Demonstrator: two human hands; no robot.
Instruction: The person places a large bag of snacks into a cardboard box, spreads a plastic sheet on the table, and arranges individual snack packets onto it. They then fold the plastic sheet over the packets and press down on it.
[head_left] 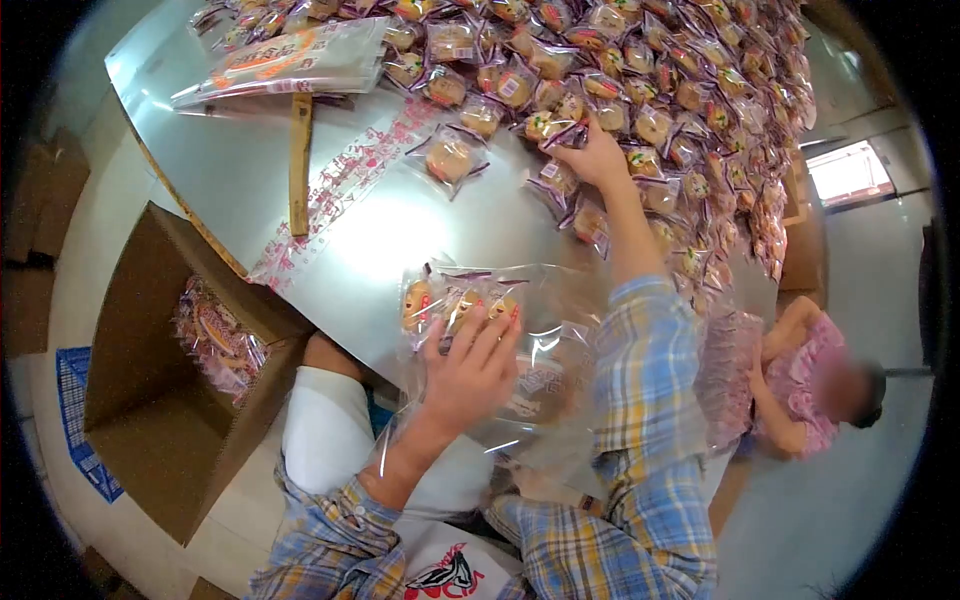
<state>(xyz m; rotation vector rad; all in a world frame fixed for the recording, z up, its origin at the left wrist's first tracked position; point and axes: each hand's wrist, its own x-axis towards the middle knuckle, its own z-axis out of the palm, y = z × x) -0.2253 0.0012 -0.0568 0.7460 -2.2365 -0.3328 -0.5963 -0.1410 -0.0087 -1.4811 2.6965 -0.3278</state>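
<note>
My left hand [468, 365] reaches into a clear plastic bag [560, 345] at the near table edge. Its fingers bend over a row of wrapped pastries [463, 300] in the bag and press on them. Farther off, my right hand [597, 157] is at the front of a large pile of wrapped pastries [650, 60]. Thumb and fingers close on the purple-edged wrapper of one wrapped pastry [568, 135]; the fingertips are partly hidden. A single wrapped pastry [449, 158] lies apart on the metal table [400, 225], left of my right hand.
Flat printed bags [290, 60] lie at the back left by a wooden strip [300, 165]. Below the table's left edge stands an open cardboard box [150, 400] with filled packs [222, 340]. A blue crate [80, 420] is behind it. Another person [800, 380] works at the right.
</note>
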